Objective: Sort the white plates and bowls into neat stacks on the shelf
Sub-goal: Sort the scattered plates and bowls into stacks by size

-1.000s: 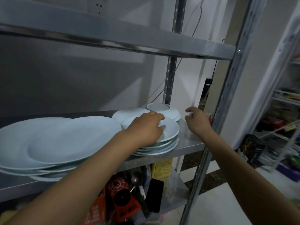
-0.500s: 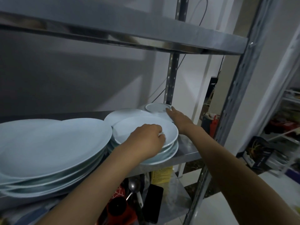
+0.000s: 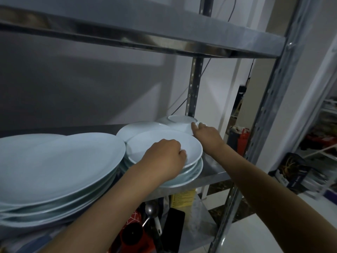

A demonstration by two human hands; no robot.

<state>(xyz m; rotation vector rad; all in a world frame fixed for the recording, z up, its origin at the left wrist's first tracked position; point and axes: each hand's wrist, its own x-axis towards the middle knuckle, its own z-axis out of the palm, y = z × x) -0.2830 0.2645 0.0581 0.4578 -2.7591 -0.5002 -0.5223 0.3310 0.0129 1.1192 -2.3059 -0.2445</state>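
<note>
Steel shelf (image 3: 213, 175) holds two plate stacks; my left hand (image 3: 164, 157) grips a top plate (image 3: 164, 141), right hand (image 3: 206, 132) grasps an unsorted bowl (image 3: 180, 123).

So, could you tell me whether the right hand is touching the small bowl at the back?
Yes, the right hand has its fingers on the small bowl.

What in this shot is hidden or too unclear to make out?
- Head view: the left hand covers the near rim of the top plate, so its fingertips are hidden.
- Head view: the big plate stack is cut off by the left edge; no count possible.
- Head view: the small bowl is partly hidden by the right hand.
- Head view: the lower-shelf clutter is dark and behind the arms.
</note>
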